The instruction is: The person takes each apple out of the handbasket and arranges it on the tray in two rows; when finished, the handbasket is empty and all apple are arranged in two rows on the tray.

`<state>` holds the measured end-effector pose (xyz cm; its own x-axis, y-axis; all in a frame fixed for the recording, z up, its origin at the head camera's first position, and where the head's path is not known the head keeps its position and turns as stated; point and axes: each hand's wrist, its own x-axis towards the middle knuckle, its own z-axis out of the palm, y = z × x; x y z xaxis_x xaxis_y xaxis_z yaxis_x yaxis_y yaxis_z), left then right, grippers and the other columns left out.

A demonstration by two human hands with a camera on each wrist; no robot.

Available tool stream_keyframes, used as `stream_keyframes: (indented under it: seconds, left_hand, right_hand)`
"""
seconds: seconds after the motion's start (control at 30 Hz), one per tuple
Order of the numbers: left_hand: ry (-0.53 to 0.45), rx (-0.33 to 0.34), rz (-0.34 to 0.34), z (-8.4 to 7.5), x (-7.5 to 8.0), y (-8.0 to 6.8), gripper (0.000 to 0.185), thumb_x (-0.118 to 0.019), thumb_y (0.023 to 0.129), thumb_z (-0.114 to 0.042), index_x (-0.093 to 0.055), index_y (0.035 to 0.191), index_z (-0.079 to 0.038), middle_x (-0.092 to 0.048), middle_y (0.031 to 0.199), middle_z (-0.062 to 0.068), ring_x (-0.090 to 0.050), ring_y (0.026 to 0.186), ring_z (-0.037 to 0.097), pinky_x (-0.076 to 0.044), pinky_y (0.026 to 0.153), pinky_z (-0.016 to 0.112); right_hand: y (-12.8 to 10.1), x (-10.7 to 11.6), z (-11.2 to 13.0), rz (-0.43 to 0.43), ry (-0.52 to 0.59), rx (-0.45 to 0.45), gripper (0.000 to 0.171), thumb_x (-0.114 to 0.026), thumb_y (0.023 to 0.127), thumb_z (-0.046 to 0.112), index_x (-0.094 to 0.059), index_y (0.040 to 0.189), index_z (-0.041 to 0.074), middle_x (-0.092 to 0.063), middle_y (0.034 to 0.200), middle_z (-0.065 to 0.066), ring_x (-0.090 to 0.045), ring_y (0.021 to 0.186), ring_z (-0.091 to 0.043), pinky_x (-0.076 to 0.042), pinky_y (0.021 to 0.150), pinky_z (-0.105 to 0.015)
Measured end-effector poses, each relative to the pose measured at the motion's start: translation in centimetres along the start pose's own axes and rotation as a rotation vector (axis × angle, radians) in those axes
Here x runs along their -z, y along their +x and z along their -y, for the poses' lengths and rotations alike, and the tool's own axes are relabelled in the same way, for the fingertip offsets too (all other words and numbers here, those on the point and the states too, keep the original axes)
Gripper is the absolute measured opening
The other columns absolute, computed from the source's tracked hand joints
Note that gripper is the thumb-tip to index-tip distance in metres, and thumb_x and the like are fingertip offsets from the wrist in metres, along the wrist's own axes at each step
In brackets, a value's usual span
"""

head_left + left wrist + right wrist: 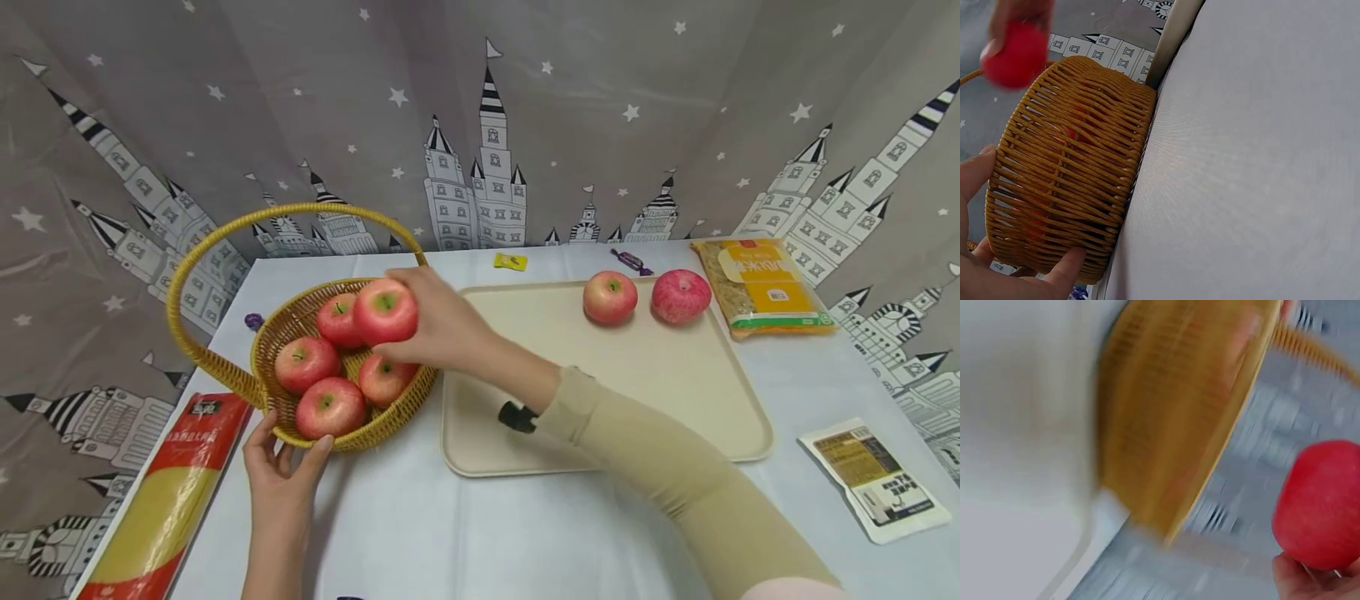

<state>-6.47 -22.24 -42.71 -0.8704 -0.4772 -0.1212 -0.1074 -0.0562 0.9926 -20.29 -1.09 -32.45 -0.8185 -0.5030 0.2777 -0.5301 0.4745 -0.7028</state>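
Basket (396, 427) is standing on the bench (390, 533), its opening lying below the right hand (435, 321). Left hand (282, 472) is clasping its near-left wall, thumb and fingers apart around the curve. Right grip is pinching an apple (386, 312), raised clear above the basket's right half, no long axis showing. Four more apples (330, 408) are lying inside, all lower, mostly leftward.

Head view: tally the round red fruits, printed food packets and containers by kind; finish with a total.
Round red fruits: 7 visible, one of them in the right hand
Printed food packets: 3
Golden woven basket with arched handle: 1
Beige rectangular tray: 1
Total: 12
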Motion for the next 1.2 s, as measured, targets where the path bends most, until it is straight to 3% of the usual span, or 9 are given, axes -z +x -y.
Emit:
stream_keyframes:
  seconds: [0.17,0.3,0.37,0.47,0.73,0.9,1.03,1.1,1.2]
  left_hand:
    - [-0.014,-0.007,0.012,0.1,0.1,0.0,0.080,-0.070,0.087,-0.003,-0.021,0.148,-0.023,-0.013,0.156,0.005,-0.023,0.140,0.020,-0.036,0.104,0.020]
    - [-0.020,-0.018,0.019,0.1,0.3,0.0,0.080,-0.069,0.087,-0.001,-0.021,0.148,-0.022,-0.014,0.156,0.006,-0.023,0.139,0.021,-0.035,0.105,0.020]
    - [-0.018,-0.018,0.022,0.1,0.4,-0.1,0.080,-0.069,0.087,-0.001,-0.021,0.148,-0.022,-0.014,0.156,0.006,-0.023,0.139,0.021,-0.035,0.105,0.019]
    - [-0.018,-0.018,0.025,0.1,0.4,-0.1,0.080,-0.069,0.087,-0.001,-0.021,0.148,-0.021,-0.014,0.156,0.007,-0.023,0.139,0.021,-0.036,0.102,0.017]
    - [0.002,-0.002,0.026,0.0,0.4,-0.1,0.081,-0.070,0.088,-0.005,-0.019,0.149,-0.022,-0.012,0.157,0.005,-0.021,0.142,0.022,-0.040,0.099,0.016]
    - [0.023,0.007,0.027,0.1,0.4,0.0,0.082,-0.070,0.088,-0.007,-0.018,0.149,-0.022,-0.011,0.157,0.004,-0.021,0.142,0.021,-0.039,0.101,0.017]
    - [0.018,0.003,0.030,0.1,0.4,0.0,0.081,-0.070,0.088,-0.006,-0.018,0.149,-0.022,-0.011,0.157,0.004,-0.021,0.142,0.021,-0.037,0.103,0.019]
    - [0.011,-0.002,0.030,0.2,0.4,0.0,0.081,-0.070,0.088,-0.005,-0.019,0.149,-0.022,-0.011,0.157,0.005,-0.020,0.142,0.021,-0.036,0.104,0.019]
    - [0.009,-0.007,0.030,0.2,0.4,0.1,0.081,-0.070,0.088,-0.005,-0.019,0.149,-0.021,-0.011,0.157,0.005,-0.020,0.142,0.022,-0.036,0.104,0.019]
  right_hand:
    - [-2.0,5.0,-6.8,-0.132,-0.062,-0.171,0.073,-0.084,0.069,0.034,-0.054,0.128,0.004,-0.059,0.116,-0.006,-0.054,0.106,-0.021,-0.048,0.088,-0.034]
    - [-3.8,6.6,-11.9,-0.113,-0.113,-0.384,0.078,-0.082,0.072,0.034,-0.046,0.133,0.000,-0.055,0.124,-0.013,-0.052,0.111,-0.028,-0.048,0.093,-0.041]
    - [-4.6,6.9,-13.4,-0.082,-0.119,-0.466,0.084,-0.081,0.074,0.036,-0.040,0.137,-0.002,-0.050,0.129,-0.016,-0.049,0.114,-0.030,-0.047,0.096,-0.044]
    - [-5.2,7.0,-14.5,-0.075,-0.109,-0.520,0.087,-0.082,0.075,0.036,-0.036,0.139,-0.001,-0.048,0.131,-0.016,-0.049,0.115,-0.030,-0.045,0.098,-0.046]
    - [-4.6,6.6,-15.7,-0.093,-0.161,-0.518,0.086,-0.079,0.077,0.038,-0.036,0.139,-0.003,-0.047,0.130,-0.018,-0.050,0.113,-0.031,-0.044,0.100,-0.046]
    - [-4.5,6.2,-16.0,-0.108,-0.245,-0.472,0.093,-0.077,0.077,0.045,-0.033,0.144,-0.001,-0.041,0.140,-0.019,-0.041,0.124,-0.035,-0.038,0.105,-0.048]
    - [-4.1,6.0,-14.2,-0.162,-0.326,-0.344,0.088,-0.074,0.080,0.047,-0.034,0.146,0.005,-0.035,0.148,-0.015,-0.031,0.133,-0.035,-0.034,0.108,-0.049]
    - [-3.8,5.6,-12.6,-0.172,-0.310,-0.237,0.082,-0.073,0.082,0.043,-0.037,0.145,0.005,-0.037,0.147,-0.014,-0.032,0.134,-0.033,-0.033,0.109,-0.047]
    - [-3.4,4.4,-9.3,-0.114,-0.242,-0.093,0.075,-0.072,0.085,0.039,-0.040,0.145,0.007,-0.043,0.144,-0.013,-0.036,0.133,-0.029,-0.033,0.110,-0.043]
